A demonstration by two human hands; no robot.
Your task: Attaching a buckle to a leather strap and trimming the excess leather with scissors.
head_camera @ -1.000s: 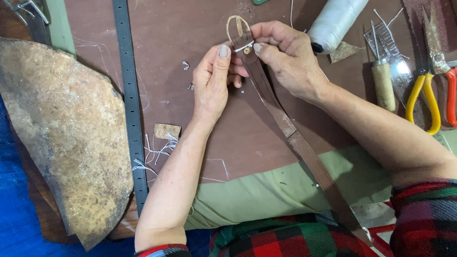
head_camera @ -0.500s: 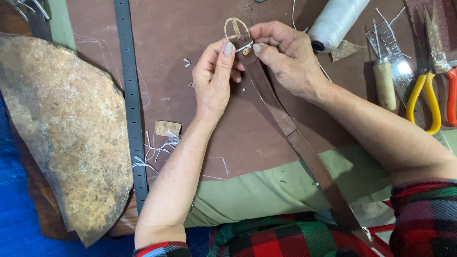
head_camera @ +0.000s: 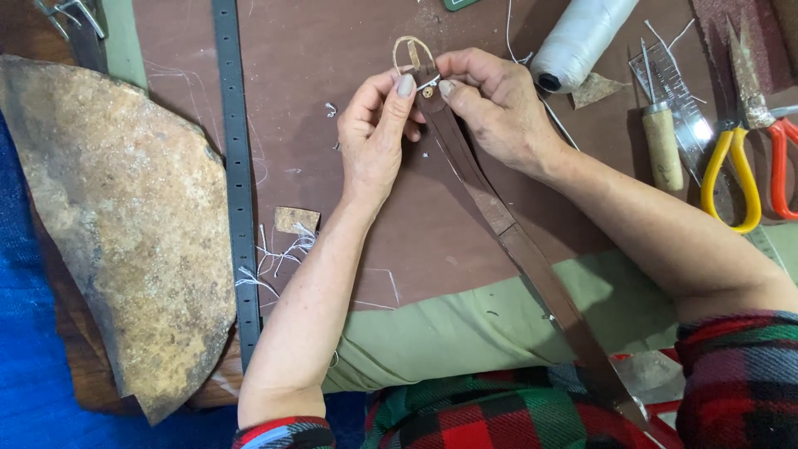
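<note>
Both hands meet over the brown leather mat (head_camera: 349, 75) on the table. The left hand (head_camera: 374, 133) has its grip pinched narrow on the end of a dark brown leather strap (head_camera: 490, 216), thumb beside a small brass rivet (head_camera: 427, 92). The right hand (head_camera: 490, 104) pinches the same end from the other side, just below a pale buckle loop (head_camera: 410, 51). The strap runs slanting down toward the person's lap. A white thread spool (head_camera: 582, 37), a wooden-handled awl (head_camera: 661, 133) and yellow-handled scissors (head_camera: 731, 166) lie to the right.
</note>
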